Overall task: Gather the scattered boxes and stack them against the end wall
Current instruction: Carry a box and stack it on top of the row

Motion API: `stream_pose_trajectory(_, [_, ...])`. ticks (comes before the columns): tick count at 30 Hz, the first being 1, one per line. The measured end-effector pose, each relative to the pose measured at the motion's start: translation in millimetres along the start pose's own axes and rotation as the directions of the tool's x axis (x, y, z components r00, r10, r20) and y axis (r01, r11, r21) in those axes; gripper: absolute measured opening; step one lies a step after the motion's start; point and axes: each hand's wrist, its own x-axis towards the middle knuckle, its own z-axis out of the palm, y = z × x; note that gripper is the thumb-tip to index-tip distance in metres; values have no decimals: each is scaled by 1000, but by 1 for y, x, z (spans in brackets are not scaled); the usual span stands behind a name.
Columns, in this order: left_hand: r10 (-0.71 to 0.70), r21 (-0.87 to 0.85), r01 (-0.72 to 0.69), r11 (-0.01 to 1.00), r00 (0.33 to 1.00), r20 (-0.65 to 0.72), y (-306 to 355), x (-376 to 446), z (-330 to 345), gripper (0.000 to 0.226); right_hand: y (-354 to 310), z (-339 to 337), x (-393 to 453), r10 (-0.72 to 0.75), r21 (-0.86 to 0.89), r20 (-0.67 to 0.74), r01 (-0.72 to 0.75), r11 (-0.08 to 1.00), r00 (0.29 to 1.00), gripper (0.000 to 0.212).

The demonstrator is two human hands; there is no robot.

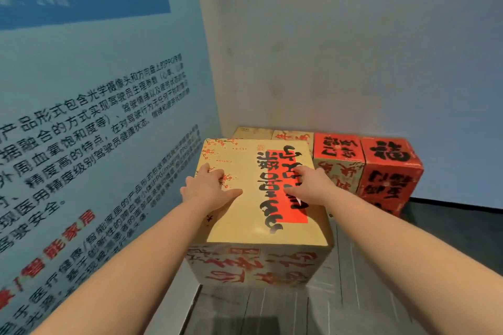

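Left hand (209, 187): flat, fingers spread on the yellow box (261, 193) lid, gripping nothing.
Right hand (310, 185): likewise flat on the lid.
Yellow box: near the left wall, just before the boxes (362, 168) along the end wall (353, 49).

Corner of an exhibition or showroom space, seen from a head-worn camera.

A tall blue display panel (103, 117) printed with blocks of Chinese text and a red heading lines the left side, meeting a plain pale end wall (340, 49). The floor (272, 313) is dark grey planking. Printed cardboard boxes (364, 166), red and tan with large brush-style characters, sit in the corner at the foot of the wall.
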Motion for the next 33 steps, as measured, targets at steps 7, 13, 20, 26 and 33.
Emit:
stream_pose_trajectory(7, [135,13,-135,991,991,-1,43,173,-32,75,-15,-55,130,63,36,-122,-58,998,991,52])
stream_pose_trajectory(13, [130,7,-131,991,991,20,82,296,-25,75,-1,-83,264,78,5,-103,-78,997,992,55])
stream_pose_trajectory(20, [33,0,-33,999,999,33,120,438,-22,74,5,-109,432,49,7,-51,-48,999,998,62])
stream_pose_trajectory(26, [31,5,-31,999,999,32,153,536,-27,71,11,-140,536,51,20,-50,-50,999,997,61])
stream_pose_trajectory(33, [93,25,-94,995,995,29,177,664,-17,75,20,-158,646,94,48,-90,-90,995,992,58])
